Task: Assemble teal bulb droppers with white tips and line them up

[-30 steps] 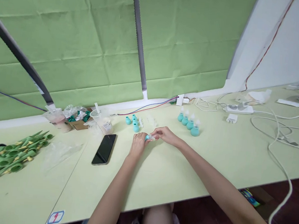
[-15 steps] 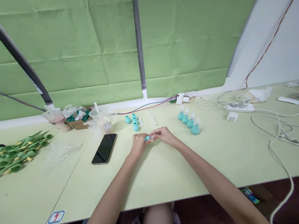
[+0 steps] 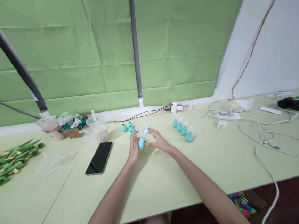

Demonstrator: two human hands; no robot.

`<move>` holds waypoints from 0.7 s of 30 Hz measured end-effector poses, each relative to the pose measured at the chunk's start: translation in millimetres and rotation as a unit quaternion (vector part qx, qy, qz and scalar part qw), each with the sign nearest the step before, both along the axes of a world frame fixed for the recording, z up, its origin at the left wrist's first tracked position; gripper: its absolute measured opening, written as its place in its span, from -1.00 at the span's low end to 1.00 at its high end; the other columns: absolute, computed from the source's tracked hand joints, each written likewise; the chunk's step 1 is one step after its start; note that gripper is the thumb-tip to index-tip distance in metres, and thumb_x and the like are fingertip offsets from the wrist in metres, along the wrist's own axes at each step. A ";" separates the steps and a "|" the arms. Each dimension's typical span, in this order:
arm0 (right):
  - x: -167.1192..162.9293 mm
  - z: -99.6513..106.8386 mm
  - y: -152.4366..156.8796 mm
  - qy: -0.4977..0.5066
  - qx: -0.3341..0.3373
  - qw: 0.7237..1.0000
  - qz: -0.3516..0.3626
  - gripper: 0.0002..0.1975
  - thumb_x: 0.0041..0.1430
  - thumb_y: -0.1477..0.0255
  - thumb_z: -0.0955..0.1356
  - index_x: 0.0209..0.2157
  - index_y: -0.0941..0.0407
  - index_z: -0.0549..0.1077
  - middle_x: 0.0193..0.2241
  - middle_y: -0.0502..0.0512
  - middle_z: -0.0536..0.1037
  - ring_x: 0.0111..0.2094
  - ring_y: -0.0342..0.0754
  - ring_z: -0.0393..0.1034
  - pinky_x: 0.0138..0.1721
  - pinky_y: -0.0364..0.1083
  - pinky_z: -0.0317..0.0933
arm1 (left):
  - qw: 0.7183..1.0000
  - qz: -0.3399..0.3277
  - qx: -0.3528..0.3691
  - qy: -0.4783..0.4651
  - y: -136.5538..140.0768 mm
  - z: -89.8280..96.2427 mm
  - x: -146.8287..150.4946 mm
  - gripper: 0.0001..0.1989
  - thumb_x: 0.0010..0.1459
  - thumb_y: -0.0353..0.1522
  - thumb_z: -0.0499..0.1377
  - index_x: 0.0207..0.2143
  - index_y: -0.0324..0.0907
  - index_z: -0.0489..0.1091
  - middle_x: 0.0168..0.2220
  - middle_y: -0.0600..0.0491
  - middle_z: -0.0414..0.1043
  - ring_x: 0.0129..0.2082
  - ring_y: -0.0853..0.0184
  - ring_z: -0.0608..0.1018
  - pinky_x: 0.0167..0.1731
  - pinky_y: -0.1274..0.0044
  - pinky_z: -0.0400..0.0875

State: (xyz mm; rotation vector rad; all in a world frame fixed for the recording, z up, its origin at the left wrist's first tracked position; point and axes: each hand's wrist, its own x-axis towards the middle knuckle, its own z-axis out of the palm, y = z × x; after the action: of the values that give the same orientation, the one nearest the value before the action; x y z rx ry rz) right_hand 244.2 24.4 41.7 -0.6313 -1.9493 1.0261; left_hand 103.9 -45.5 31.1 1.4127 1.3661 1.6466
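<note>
In the head view, a teal bulb aspirator with a whitish nozzle is held upright and slightly tilted above the table. The fingers of my left hand are closed on its bulb from the left side. On its right, my right hand has thumb and fingers spread apart close to the nozzle and bulb; whether a fingertip touches them I cannot tell. Behind my left hand stand several loose teal bulbs with open necks, and small clear nozzle parts lie beside them, partly hidden.
Several assembled bulb aspirators stand in a row to the right. A phone, a plastic drink cup and green plastic pieces are on the left. A power strip and white cables lie at the right.
The aspirator has gone from lying sideways between both hands to upright in my left hand. My right hand's fingers have spread off it. The camera view has shifted slightly.
</note>
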 end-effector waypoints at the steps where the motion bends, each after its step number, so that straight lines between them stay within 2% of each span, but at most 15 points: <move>1: -4.5 -4.5 -1.0 -0.008 0.000 1.000 0.003 -0.48 -0.26 0.31 0.48 -0.15 0.06 0.44 0.09 0.17 0.21 0.16 0.09 -0.03 0.15 0.10 -0.11 | 1.000 -0.007 -0.010 -0.022 2.1 -4.0 0.3 -0.35 0.11 0.07 -0.31 0.04 -0.20 0.04 -0.36 -0.03 0.41 -0.39 0.33 0.49 -0.31 0.43 0.37; 2: -8.8 -8.1 -2.0 -0.006 0.000 1.000 0.010 -0.57 -0.25 0.30 0.48 -0.24 0.08 0.48 0.07 0.17 0.24 0.16 0.09 -0.01 0.16 0.09 -0.14 | 0.999 -0.018 -0.019 -0.038 4.7 -8.2 0.4 -0.33 0.10 0.08 -0.33 0.04 -0.20 0.04 -0.35 -0.04 0.41 -0.37 0.31 0.50 -0.31 0.43 0.38; 4: -14.5 -11.4 -3.4 0.016 -0.018 0.999 0.044 -0.62 -0.22 0.27 0.47 -0.28 0.09 0.48 0.01 0.16 0.32 0.11 0.08 0.10 0.14 0.08 -0.08 | 0.999 -0.018 -0.023 -0.046 10.7 -15.6 -0.4 -0.31 0.09 0.10 -0.35 0.03 -0.19 0.04 -0.33 -0.06 0.42 -0.31 0.29 0.50 -0.31 0.43 0.39; 6: -15.1 -10.0 -3.1 0.066 -0.065 0.992 0.084 -0.57 -0.18 0.20 0.44 -0.23 0.09 0.43 -0.08 0.14 0.40 0.01 0.05 0.23 0.06 0.06 0.07 | 0.999 0.012 -0.009 -0.036 16.3 -19.5 -4.0 -0.32 0.09 0.09 -0.34 0.03 -0.17 0.05 -0.25 -0.09 0.40 -0.28 0.31 0.50 -0.29 0.44 0.38; 8: -11.5 -6.7 0.2 0.125 -0.120 0.980 0.094 -0.54 -0.12 0.14 0.39 -0.20 0.09 0.37 -0.16 0.12 0.45 -0.09 0.01 0.33 -0.04 0.03 0.19 | 0.998 0.058 0.002 -0.022 20.1 -19.9 -11.6 -0.36 0.11 0.08 -0.32 0.02 -0.16 0.07 -0.17 -0.10 0.37 -0.28 0.35 0.49 -0.27 0.46 0.37; 10: -5.3 -4.6 7.1 0.162 -0.148 0.973 0.065 -0.55 -0.15 0.13 0.40 -0.25 0.11 0.34 -0.22 0.12 0.49 -0.15 -0.01 0.37 -0.09 0.01 0.24 | 0.995 0.103 0.002 -0.006 21.9 -18.4 -22.6 -0.40 0.12 0.05 -0.29 -0.01 -0.16 0.11 -0.15 -0.08 0.34 -0.31 0.39 0.47 -0.28 0.48 0.35; 14: 10.4 -7.3 29.7 0.173 -0.159 0.971 -0.043 -0.55 -0.31 0.18 0.46 -0.38 0.15 0.36 -0.37 0.12 0.53 -0.27 0.04 0.42 -0.20 0.03 0.30 | 0.987 0.161 -0.002 -0.008 22.2 -16.0 -44.0 -0.47 0.15 0.00 -0.24 -0.10 -0.18 0.21 -0.23 -0.04 0.36 -0.38 0.42 0.44 -0.32 0.51 0.33; 17: 22.3 -11.2 43.9 0.153 -0.134 0.971 -0.124 -0.58 -0.30 0.19 0.44 -0.40 0.17 0.40 -0.43 0.11 0.53 -0.34 0.03 0.43 -0.24 0.03 0.31 | 0.985 0.174 -0.001 -0.019 21.6 -15.6 -49.9 -0.50 0.15 -0.02 -0.21 -0.16 -0.19 0.25 -0.28 -0.02 0.38 -0.41 0.42 0.43 -0.36 0.53 0.33; 21: 32.0 -13.4 47.5 0.071 -0.073 0.979 -0.178 -0.65 -0.21 0.26 0.41 -0.35 0.15 0.40 -0.45 0.06 0.53 -0.37 -0.04 0.42 -0.28 -0.04 0.29 | 0.986 0.169 0.007 0.002 20.7 -15.0 -47.6 -0.51 0.15 -0.03 -0.19 -0.21 -0.19 0.29 -0.30 -0.02 0.39 -0.42 0.40 0.43 -0.36 0.51 0.32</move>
State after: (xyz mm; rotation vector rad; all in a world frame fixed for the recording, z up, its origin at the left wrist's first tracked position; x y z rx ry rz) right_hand 276.2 71.9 28.3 -0.9248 -1.5742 0.9629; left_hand 56.3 -24.8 16.1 1.2411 1.6713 1.8647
